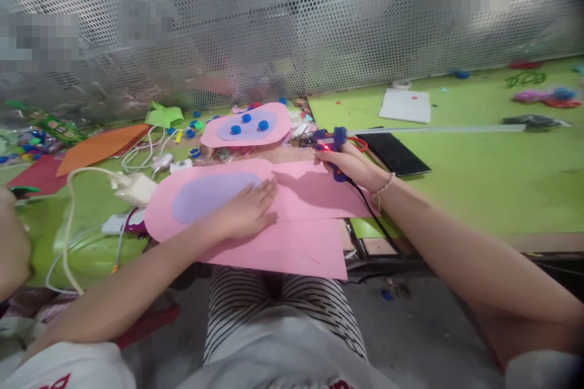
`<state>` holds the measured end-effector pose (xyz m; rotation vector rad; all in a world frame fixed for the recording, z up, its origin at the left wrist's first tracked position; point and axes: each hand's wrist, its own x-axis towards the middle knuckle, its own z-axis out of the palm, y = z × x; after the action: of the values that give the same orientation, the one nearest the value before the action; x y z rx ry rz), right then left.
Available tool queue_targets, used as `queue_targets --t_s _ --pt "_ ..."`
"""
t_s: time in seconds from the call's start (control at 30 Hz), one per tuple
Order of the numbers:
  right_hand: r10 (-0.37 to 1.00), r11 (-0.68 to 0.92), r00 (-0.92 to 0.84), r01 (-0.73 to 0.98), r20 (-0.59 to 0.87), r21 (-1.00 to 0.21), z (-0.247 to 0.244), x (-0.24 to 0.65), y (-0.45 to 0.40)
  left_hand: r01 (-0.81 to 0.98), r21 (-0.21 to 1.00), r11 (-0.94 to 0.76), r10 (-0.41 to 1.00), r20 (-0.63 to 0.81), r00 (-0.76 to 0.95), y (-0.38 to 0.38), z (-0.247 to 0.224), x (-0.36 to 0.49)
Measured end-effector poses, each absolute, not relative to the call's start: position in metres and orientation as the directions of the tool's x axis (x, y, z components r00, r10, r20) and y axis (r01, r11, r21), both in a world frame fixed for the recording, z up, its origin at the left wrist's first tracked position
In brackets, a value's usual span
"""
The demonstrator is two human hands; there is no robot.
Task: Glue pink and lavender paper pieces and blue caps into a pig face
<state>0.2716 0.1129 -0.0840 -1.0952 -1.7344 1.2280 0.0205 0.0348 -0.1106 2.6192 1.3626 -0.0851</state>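
Observation:
My left hand (250,211) lies flat with fingers stretched out on a large pink paper sheet (310,249). Its fingertips reach the right end of a lavender paper oval (201,194) that sits on the pink. In my right hand (349,164) is a blue hot glue gun (335,138), its nozzle pointing left and a red light glowing on it. A long clear glue stick (438,129) sticks out of its back to the right. Just behind, a rounded pink piece (210,134) carries a lavender oval with 3 blue bottle caps (247,118).
A white power strip (137,188) and tangled cords lie at the left, near orange paper (103,146). A black phone-like slab (396,152) rests beside my right wrist. A perforated metal panel (274,30) stands behind the green table. Someone's arm (11,243) shows at the left edge.

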Motion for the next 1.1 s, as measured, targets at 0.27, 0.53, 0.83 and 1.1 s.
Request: queue_targets --t_s 0.27,0.53,0.83,1.1 --pt "0.925 0.114 -0.36 -0.034 0.119 -0.993 -0.085 0.274 0.117 0.879 0.365 -0.308 0.951 0.147 0.272 0.065 -0.072 0.011" --pt "0.882 0.139 -0.408 -0.253 0.236 -0.957 -0.089 0.282 0.123 0.73 0.493 -0.473 0.839 0.506 0.201 0.095 -0.067 0.022" --pt "0.868 0.092 -0.42 -0.391 0.266 -0.916 -0.09 0.282 0.128 0.731 0.449 -0.513 0.834 0.463 0.3 0.112 -0.083 0.019" --pt "0.868 0.024 -0.452 -0.376 0.206 -0.926 -0.092 0.283 0.128 0.77 0.251 -0.587 0.798 0.339 0.498 0.103 -0.108 0.015"
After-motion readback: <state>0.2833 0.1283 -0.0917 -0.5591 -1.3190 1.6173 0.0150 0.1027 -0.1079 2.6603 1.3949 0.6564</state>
